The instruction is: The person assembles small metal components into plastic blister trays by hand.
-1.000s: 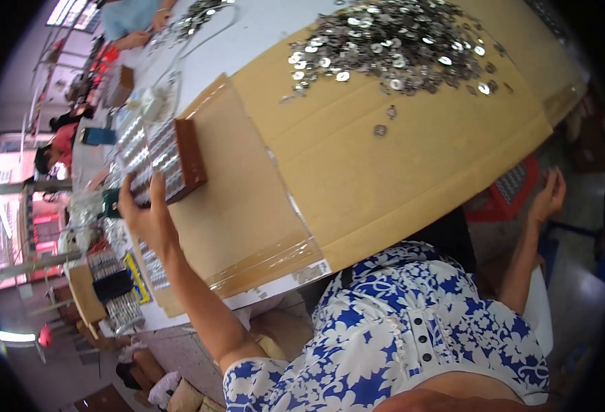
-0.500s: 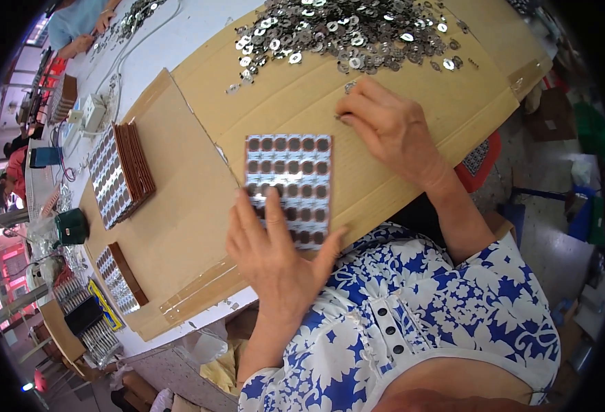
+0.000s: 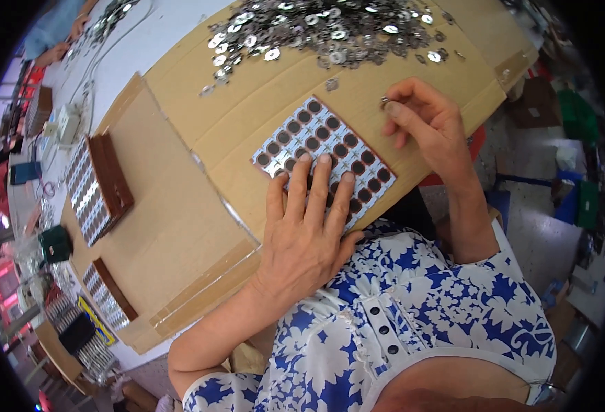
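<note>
A flat panel [image 3: 347, 141] with rows of dark round spots on a pale blue-white ground lies tilted on the cardboard in front of me. My left hand [image 3: 301, 237] rests on its near left part, fingers spread flat and covering some of the spots. To the right of the panel, my right hand [image 3: 431, 123] is raised, with thumb and fingertips pinched on a small shiny metal piece [image 3: 385, 101]. That piece's exact shape is too small to make out. Beyond the panel, one loose metal piece [image 3: 332, 84] lies apart from a wide pile of flat silvery metal pieces [image 3: 330, 34].
At the left stands a stack of similar panels [image 3: 113, 182], with a smaller stack [image 3: 110, 295] nearer me. Cardboard [image 3: 179, 226] covers the tabletop. A white power strip [image 3: 65, 127] and a green container [image 3: 55, 244] sit farther left. Another person's hands [image 3: 69, 41] work at the far left.
The panel has turned from square-on to slanted under my left hand, which now lies flatter across it. My right hand has moved right, away from the loose piece, and its fingers have turned upward.
</note>
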Demonstrator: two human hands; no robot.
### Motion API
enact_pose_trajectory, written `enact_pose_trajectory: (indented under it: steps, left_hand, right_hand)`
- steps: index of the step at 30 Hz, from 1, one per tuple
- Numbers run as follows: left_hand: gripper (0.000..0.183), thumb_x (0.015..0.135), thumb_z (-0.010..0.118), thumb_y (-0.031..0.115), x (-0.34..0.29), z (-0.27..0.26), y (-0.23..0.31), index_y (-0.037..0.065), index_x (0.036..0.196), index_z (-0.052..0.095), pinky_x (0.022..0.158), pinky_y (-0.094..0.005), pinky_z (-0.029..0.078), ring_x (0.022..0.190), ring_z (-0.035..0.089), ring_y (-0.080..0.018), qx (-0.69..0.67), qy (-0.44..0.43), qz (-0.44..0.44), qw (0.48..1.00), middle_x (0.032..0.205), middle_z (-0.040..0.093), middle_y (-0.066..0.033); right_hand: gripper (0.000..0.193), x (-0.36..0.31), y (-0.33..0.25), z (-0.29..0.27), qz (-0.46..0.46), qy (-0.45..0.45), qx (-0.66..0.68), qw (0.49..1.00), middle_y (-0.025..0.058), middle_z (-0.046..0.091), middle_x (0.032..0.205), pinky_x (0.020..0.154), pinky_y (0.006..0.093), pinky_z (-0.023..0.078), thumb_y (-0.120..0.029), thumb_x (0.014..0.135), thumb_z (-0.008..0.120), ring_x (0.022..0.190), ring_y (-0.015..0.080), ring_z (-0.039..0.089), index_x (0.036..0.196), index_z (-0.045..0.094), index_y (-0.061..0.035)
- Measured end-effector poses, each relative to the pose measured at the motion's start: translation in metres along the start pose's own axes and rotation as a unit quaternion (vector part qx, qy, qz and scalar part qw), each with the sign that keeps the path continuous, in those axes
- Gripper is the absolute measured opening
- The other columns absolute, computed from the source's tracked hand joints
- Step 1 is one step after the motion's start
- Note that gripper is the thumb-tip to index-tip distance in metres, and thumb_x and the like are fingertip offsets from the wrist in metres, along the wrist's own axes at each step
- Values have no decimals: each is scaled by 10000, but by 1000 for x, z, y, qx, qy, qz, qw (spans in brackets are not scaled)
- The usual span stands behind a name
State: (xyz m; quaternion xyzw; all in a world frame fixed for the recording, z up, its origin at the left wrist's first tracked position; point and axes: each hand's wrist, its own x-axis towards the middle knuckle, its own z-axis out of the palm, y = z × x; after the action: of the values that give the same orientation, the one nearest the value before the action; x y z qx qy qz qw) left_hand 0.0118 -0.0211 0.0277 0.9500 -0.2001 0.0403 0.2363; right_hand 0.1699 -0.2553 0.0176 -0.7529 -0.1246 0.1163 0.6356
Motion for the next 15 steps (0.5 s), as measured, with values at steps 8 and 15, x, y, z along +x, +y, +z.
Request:
enact_pose_trajectory:
  steps: [8,15]
  left_hand:
    - [804,895,854,342,17,11,11,-18,1572,614,1260,-683,355,1592,444,-474,-2,-40,65,997,1681,514,-283]
    - [731,931,799,334,12,21,11,-9,1556,637,1258,-747,331,1581,459,-460,2,-10,60,998,1664,542,-248]
  right_hand:
    - [280,1,-11,5,56,-67,141,986,79,778,1018,694,252,670,-15,1097,714,825,109,768,1365,708,65]
    - [222,4,-20,15,62,-131,93,985,73,778,1019,653,231,648,24,1087,684,815,89,753,1305,699,65]
